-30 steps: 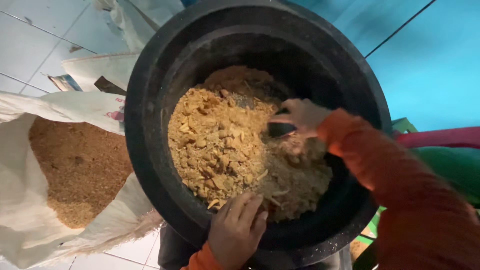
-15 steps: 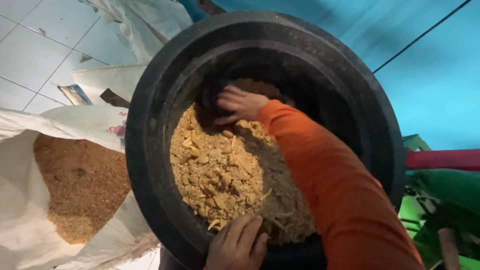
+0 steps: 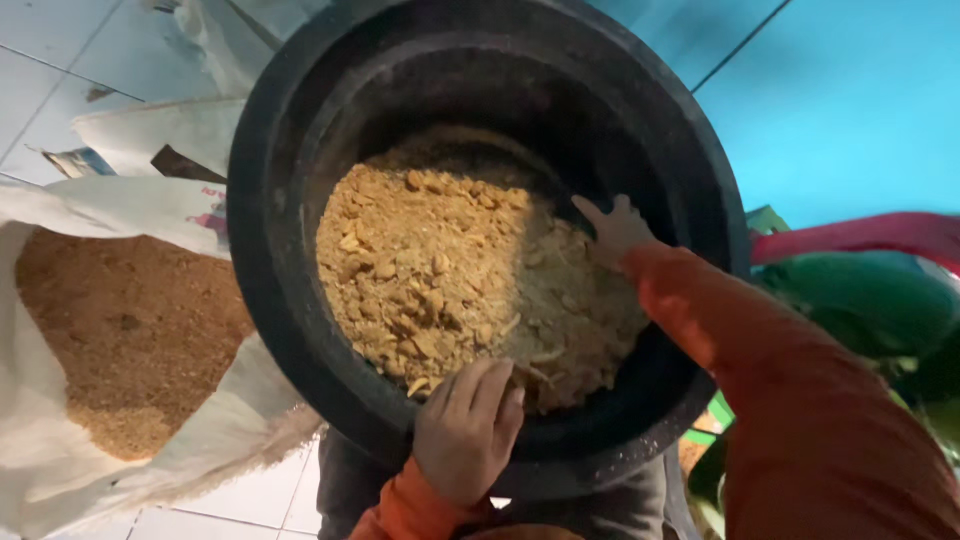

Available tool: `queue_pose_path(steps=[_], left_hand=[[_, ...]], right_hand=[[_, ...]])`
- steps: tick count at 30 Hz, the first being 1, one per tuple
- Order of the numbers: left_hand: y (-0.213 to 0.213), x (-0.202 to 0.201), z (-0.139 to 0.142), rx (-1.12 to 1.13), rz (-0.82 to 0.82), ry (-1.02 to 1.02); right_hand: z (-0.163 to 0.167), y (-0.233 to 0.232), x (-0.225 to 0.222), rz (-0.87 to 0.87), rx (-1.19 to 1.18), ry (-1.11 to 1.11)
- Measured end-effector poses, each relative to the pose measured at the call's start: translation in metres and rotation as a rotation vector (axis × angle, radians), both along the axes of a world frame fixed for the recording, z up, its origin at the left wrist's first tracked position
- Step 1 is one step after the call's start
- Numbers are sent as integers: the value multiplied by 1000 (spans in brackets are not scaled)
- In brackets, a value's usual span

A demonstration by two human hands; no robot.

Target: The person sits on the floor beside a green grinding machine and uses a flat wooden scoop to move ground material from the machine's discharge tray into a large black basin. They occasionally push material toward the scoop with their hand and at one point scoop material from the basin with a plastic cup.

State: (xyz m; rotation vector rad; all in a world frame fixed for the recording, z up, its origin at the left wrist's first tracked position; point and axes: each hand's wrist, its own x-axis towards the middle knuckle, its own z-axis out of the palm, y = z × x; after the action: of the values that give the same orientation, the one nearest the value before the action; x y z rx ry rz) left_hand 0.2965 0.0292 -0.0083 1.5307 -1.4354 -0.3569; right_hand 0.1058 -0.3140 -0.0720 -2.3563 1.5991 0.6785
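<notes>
Now the right hand (image 3: 615, 228), which half a second ago reached to the far side of the heap, has drawn back to the right edge and lies flat with spread fingers on the yellow-brown crumbly feed mixture (image 3: 460, 270), holding nothing. By my judgement the mixing goes on. Its partner, the left hand (image 3: 468, 430), still grips the near rim of the big round black plastic tub (image 3: 270, 300), fingers curled over it. At left an open white woven sack (image 3: 60, 470) with brown meal stands on the pale tiled floor (image 3: 40, 60).

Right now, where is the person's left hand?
In the head view, the left hand grips the near rim of the black tub, bottom centre, fingers over the edge beside the crumbly tan feed.
</notes>
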Motion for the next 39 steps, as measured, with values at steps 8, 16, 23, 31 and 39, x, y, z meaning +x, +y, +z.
queue_pose_path(steps=[8,16,23,31,39], left_hand=[[-2,1,5,-27,-9,-27],[-4,-2,-5,6,33,-20],[-5,-3,-13,38,-14,2],[-1,0,-1,-55,22,-39],[-4,4,5,-74,5,-55]], right_hand=[[59,51,36,149,-90,-332],[-26,-69,44,487,-522,-461],[-91,-62,20,220,-137,-463],[-17,-12,65,206,88,-505],[-42,-21,32,204,593,-948]])
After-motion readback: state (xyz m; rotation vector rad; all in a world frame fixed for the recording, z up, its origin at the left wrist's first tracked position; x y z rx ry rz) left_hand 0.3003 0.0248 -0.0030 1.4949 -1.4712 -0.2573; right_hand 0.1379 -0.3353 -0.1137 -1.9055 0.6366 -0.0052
